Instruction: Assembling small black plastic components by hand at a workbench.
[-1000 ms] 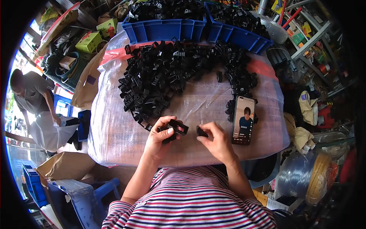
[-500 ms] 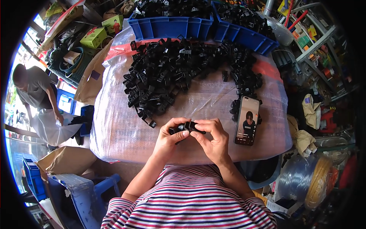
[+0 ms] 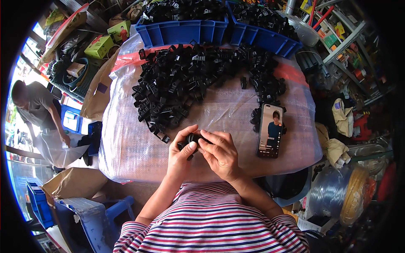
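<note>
Close to my body, my left hand (image 3: 180,155) pinches a small black plastic part (image 3: 193,138) between thumb and fingers. My right hand (image 3: 220,155) is closed on the same part from the other side, its fingers covering much of it. Both hands are just above a bulging sack (image 3: 228,116) wrapped in clear woven plastic, which serves as the work surface. Beyond them a wide heap of similar black plastic parts (image 3: 168,84) curves across the sack, with one loose part (image 3: 244,82) inside the curve.
A lit phone (image 3: 270,131) lies right of my hands, against the heap. Two blue crates, the left crate (image 3: 181,34) and right crate (image 3: 265,39), hold more black parts. A person (image 3: 40,109) bends at far left. A blue stool (image 3: 95,217) and tubing coils (image 3: 337,194) stand nearby.
My hands have drawn closer together round the black part, the right hand's fingers curling further over it. The view has shifted slightly, and the phone's picture has changed.
</note>
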`<state>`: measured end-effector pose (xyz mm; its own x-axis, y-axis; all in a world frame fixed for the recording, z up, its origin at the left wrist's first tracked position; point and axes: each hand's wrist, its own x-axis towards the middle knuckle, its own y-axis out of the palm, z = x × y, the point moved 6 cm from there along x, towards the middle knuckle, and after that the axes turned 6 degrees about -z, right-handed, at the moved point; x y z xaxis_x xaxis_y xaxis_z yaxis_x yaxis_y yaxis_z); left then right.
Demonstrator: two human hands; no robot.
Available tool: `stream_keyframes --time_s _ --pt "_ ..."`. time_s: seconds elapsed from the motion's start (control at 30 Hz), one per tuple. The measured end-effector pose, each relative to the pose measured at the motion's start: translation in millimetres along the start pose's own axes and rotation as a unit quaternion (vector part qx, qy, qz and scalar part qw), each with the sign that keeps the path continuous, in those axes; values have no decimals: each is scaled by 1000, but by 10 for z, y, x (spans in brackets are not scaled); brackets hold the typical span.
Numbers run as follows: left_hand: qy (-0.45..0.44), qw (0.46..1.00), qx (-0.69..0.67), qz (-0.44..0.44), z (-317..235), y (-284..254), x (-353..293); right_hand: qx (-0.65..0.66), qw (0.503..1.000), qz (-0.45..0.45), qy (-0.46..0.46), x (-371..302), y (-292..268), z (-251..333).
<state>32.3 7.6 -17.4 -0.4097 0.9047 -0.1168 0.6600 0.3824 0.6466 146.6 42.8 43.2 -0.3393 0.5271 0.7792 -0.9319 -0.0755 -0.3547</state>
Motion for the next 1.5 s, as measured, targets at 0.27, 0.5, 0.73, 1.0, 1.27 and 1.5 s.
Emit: stream_keyframes --time_s 0.27,0.5,0.73,1.0,1.27,1.5 --pt "43 999 15 -15 -53 1 -33 295 855 97 416 -211 142 -391" --pt "42 995 -56 -74 -135 -167 13 292 862 214 355 19 371 -645" --pt "-131 924 -360 7 -126 -251 49 -143 962 222 -68 543 880 -769" --pt "-209 885 -413 40 62 -194 4 19 973 152 174 442 253 -517" --pt "-240 920 -306 43 214 -93 88 7 989 62 135 486 -43 -291" --pt "-70 998 0 -5 -115 -21 96 92 971 185 119 450 106 -155"
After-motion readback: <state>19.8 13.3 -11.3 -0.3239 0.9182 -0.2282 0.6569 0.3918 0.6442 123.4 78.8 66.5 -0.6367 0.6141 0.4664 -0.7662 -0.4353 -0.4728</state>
